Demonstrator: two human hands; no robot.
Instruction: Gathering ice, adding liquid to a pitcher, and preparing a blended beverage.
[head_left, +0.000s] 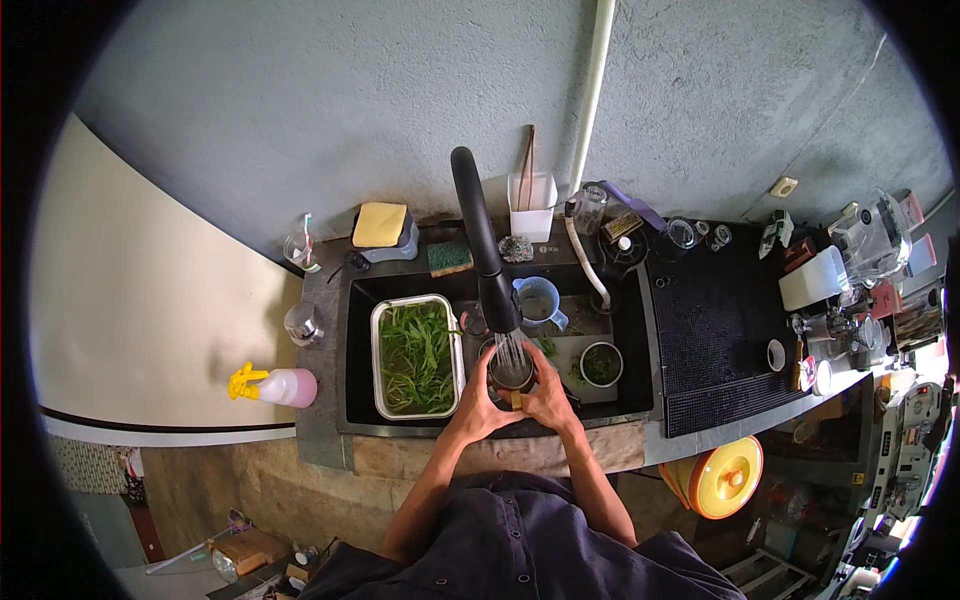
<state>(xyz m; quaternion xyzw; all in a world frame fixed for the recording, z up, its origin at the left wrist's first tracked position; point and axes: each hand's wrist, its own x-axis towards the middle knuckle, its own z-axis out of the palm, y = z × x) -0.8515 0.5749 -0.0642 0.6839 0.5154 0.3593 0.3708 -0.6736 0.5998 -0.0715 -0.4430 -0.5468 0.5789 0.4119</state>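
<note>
My left hand (474, 408) and my right hand (549, 400) are closed around the two sides of a round, open-topped cup (513, 372) over the black sink (352, 370). Water sprays into it from the black faucet (487, 250). A small gold-yellow piece shows at the cup's near side, between my hands; I cannot tell what it is. Left of my left hand, a white-rimmed rectangular tub (378, 350) holds leafy greens (415, 358) in water. Behind my right hand is a clear bluish jug (538, 302). A white bowl (601, 365) with green bits lies to the right.
Behind the sink stand a green sponge (450, 258), a yellow sponge (380, 225) on a container and a white holder (532, 205) with tongs. A pink spray bottle (285, 387) is at left. A black drying mat (720, 350) and several jars lie at right. A yellow lidded pot (728, 478) sits lower right.
</note>
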